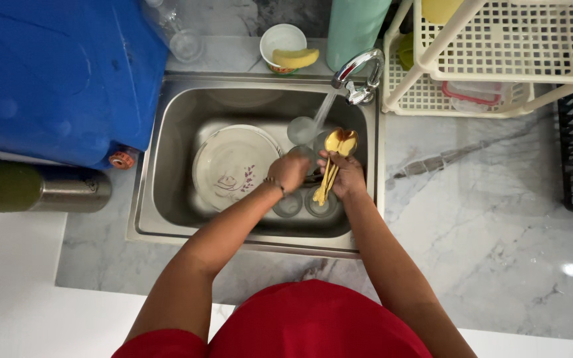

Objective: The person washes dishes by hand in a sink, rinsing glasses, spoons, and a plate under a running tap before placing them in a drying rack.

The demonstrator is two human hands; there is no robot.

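The right hand [347,178] is closed around a bunch of gold-coloured spoons [334,166], their bowls up near the stream of water [323,109] falling from the chrome tap [359,73], their handles pointing down toward the glasses below. The left hand [290,171] sits just beside it over the steel sink [167,192], fingers curled toward the spoon handles, but whether it pinches something or only steadies them I cannot tell. The likeliest slip is a wet spoon sliding out of the bunch — several thin handles gripped together leave little hold on each, and one dropping would land on the clear glasses [303,205] directly underneath or on the floral plate [233,166] lying flat at the left of the basin, either of which could chip. Water glancing off the curved spoon bowls could also spray onto the marble counter [485,219]. How many spoons there are is hard to count, since they overlap and the palm covers their middles. The glasses are transparent and partly under both hands, so their number and whether they stand upright is unclear. The cream dish rack [499,53] and blue container [54,73] are cut off by the frame edges.
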